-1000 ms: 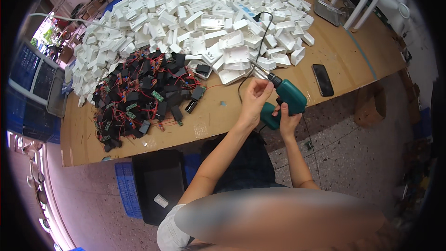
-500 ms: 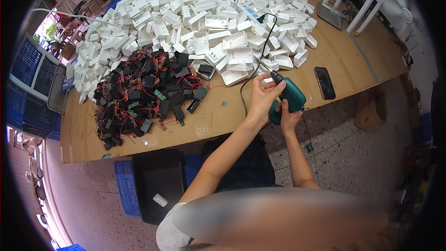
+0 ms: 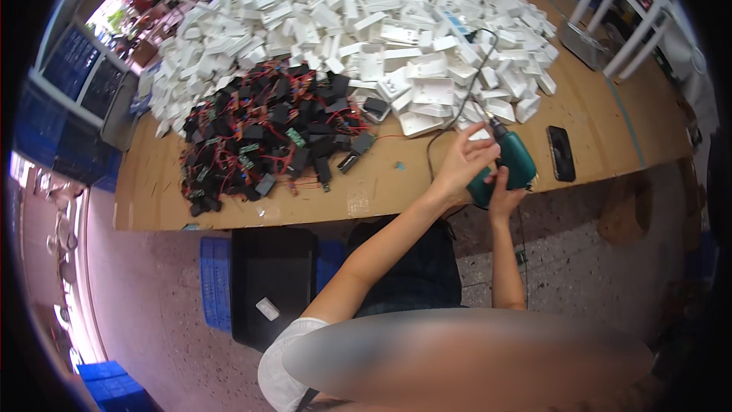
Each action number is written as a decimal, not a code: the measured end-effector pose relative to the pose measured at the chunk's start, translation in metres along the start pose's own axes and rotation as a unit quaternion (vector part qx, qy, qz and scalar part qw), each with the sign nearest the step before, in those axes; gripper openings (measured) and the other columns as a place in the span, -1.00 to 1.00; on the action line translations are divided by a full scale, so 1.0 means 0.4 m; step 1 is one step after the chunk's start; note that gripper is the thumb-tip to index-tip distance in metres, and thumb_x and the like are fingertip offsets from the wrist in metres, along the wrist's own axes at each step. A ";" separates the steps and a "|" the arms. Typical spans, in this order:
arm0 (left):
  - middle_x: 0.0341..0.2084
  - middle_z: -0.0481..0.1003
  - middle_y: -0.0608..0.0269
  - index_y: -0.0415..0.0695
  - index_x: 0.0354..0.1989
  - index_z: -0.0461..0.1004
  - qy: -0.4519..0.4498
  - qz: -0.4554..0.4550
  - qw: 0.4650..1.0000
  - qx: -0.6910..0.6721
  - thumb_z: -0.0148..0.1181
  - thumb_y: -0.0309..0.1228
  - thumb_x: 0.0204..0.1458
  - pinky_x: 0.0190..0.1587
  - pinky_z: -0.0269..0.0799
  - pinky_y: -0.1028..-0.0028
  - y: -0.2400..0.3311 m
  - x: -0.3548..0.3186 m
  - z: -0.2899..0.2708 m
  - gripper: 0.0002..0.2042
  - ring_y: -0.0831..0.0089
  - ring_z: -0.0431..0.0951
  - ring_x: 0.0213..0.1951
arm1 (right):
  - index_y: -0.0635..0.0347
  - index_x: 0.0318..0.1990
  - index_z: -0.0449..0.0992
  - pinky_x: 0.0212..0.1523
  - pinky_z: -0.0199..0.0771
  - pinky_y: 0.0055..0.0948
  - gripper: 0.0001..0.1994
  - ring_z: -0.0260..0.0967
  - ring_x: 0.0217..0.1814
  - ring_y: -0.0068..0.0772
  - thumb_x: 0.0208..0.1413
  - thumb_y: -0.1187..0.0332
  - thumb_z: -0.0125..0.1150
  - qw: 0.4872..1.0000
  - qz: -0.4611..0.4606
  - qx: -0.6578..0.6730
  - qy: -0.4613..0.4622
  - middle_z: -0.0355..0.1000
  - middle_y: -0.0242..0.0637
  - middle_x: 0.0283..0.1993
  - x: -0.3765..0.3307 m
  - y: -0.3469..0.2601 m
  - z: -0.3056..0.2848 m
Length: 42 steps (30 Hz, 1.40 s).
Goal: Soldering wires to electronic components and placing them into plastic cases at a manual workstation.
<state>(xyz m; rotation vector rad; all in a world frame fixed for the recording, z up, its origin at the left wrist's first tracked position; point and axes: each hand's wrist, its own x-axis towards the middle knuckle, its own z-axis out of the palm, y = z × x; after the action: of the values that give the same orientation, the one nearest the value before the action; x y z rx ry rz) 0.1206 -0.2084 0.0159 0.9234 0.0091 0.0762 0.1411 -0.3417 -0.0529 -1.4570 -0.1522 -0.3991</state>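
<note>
A green gun-shaped power tool [image 3: 518, 162] with a black nose is held just over the table's front edge. My right hand [image 3: 505, 198] grips its lower part from below, thumb up, most fingers hidden behind it. Beside the black nose, my left hand [image 3: 465, 164] is closed with fingertips against the tool. A small white patch shows at those fingertips; I cannot tell whether it is a held piece. The tool's metal tip points away, toward a heap of white plastic cases [image 3: 433, 91]. A black cord [image 3: 465, 99] runs to a power strip [image 3: 456, 21] among the cases.
Left of my hands lies a pile of black modules [image 3: 297, 118] with red wires and green boards. A phone [image 3: 560, 154] rests to the right on the cardboard-covered table [image 3: 366, 202]. A white frame [image 3: 602, 8] stands far right. Below are a black tray [image 3: 255, 255] and blue crate [image 3: 216, 282].
The whole view has shifted, so table and hands appear further right. Both hands keep their hold on the green tool, which has turned slightly.
</note>
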 end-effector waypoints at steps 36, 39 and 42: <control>-0.21 0.36 0.16 -0.22 -0.14 0.35 -0.409 0.107 0.904 -0.063 0.05 -0.15 0.33 -0.06 0.26 0.36 0.430 -0.491 0.020 -0.68 0.31 0.34 -0.20 | -0.05 -0.02 0.58 0.08 0.26 -0.30 -0.61 0.34 0.12 -0.29 -0.07 0.46 0.37 0.753 -0.446 -0.428 -0.226 0.42 -0.37 -0.08 0.309 -0.070 0.440; -0.20 0.35 0.14 -0.23 -0.13 0.35 -0.408 0.101 0.900 -0.118 0.10 -0.17 0.31 -0.06 0.26 0.38 0.413 -0.495 0.016 -0.68 0.31 0.34 -0.19 | -0.05 -0.03 0.58 0.09 0.26 -0.29 -0.63 0.34 0.12 -0.32 -0.04 0.50 0.27 0.649 -0.459 -0.520 -0.314 0.41 -0.38 -0.15 0.339 -0.045 0.478; -0.17 0.36 0.11 -0.24 -0.15 0.36 -0.405 0.080 0.903 -0.115 0.15 -0.25 0.30 -0.08 0.29 0.39 0.411 -0.503 -0.002 -0.73 0.31 0.35 -0.19 | -0.02 -0.01 0.57 -0.04 0.37 -0.26 -0.62 0.41 -0.02 -0.29 -0.03 0.55 0.19 0.696 -0.473 -0.464 -0.275 0.38 -0.34 -0.20 0.315 -0.068 0.490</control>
<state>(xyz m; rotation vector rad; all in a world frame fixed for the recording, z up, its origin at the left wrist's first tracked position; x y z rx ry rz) -0.0904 -0.1232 0.1416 0.6602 -0.8363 -0.1572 0.2753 -0.1722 0.0385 -2.4138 -1.4136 -0.9482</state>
